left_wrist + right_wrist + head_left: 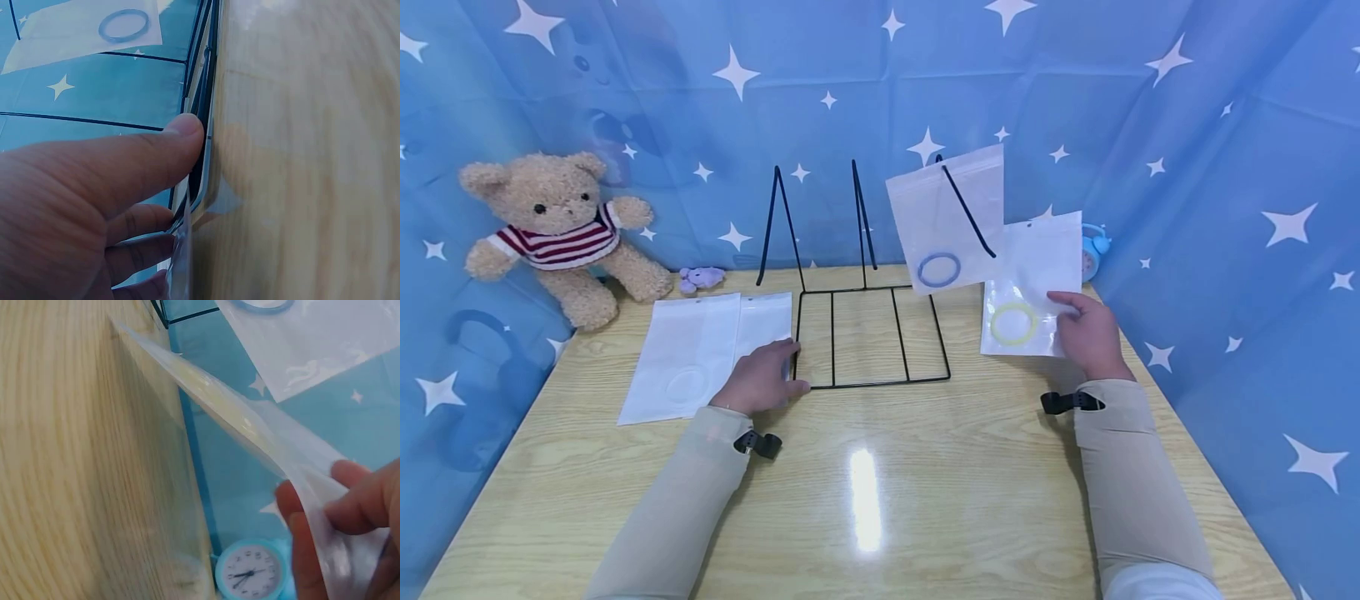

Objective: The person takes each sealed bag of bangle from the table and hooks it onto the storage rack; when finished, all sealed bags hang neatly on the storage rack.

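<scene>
A black wire display rack (832,342) with three upright hooks stands on the table. My left hand (757,379) holds its front left corner, and in the left wrist view the thumb (184,125) lies against the front bar. On the right hook hangs a white zip bag (955,217) showing a blue ring (939,270). My right hand (1092,333) pinches the right edge of another white zip bag (1041,258) with a yellow ring (1013,323), to the right of the rack. In the right wrist view this bag (275,450) is seen nearly edge-on.
Two overlapping white bags lie left of the rack; the outer bag (681,350) shows a pale ring, and the inner bag (765,321) is partly behind my left hand. A teddy bear (561,237), a small purple toy (702,278) and a blue alarm clock (252,572) stand near the starry curtain (850,75).
</scene>
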Action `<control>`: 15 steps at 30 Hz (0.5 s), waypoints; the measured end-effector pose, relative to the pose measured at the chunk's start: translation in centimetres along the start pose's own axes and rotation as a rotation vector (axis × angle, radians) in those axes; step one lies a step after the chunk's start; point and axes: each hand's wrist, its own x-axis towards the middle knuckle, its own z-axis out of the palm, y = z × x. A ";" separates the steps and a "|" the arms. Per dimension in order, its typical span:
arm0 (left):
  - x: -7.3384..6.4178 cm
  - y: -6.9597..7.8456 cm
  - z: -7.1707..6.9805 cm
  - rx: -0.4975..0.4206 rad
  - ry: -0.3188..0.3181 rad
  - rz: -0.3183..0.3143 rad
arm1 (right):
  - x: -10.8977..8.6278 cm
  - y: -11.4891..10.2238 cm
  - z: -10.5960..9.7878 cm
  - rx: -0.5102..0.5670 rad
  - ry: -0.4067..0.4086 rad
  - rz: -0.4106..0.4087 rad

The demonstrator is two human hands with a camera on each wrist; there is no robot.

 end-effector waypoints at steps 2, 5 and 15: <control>0.0 0.0 0.0 0.004 0.002 0.002 | -0.1 -0.1 -0.1 0.043 0.039 0.030; -0.1 0.0 0.0 0.003 0.004 0.006 | -0.2 -0.2 -0.3 0.107 0.112 0.035; 0.0 -0.1 0.1 -0.004 0.007 0.004 | -0.1 -0.3 -0.6 0.342 0.271 0.003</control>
